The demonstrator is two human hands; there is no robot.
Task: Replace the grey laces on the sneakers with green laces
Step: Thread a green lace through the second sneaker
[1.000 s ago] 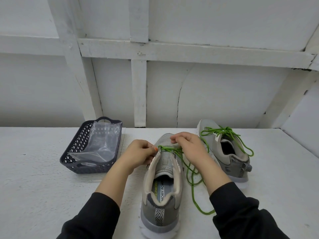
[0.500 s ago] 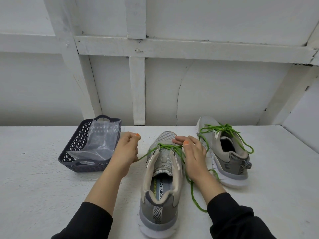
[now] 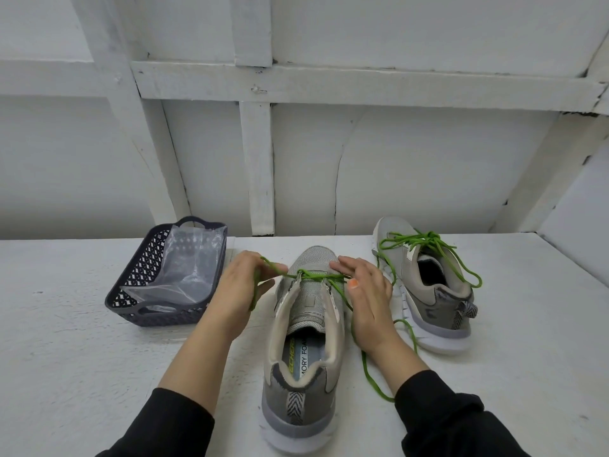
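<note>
A grey sneaker [image 3: 304,364] stands in the middle of the white table, heel toward me, with a green lace [image 3: 314,275] threaded across its lowest eyelets. My left hand [image 3: 239,288] is left of the toe and holds the lace's left end, which runs over my fingers. My right hand [image 3: 365,298] lies on the shoe's right side with fingers fairly straight, and the right lace end trails under it along the table. A second grey sneaker [image 3: 428,288] at the right is fully laced in green.
A dark plastic basket [image 3: 131,295] holding a clear plastic bag [image 3: 188,268] stands left of my left hand. A white panelled wall rises behind the table. Loose green lace [image 3: 372,380] loops on the table between the two shoes.
My left hand drew the left lace end outward to the left, then came back nearer the toe. My right hand opened and slid down the shoe's right side.
</note>
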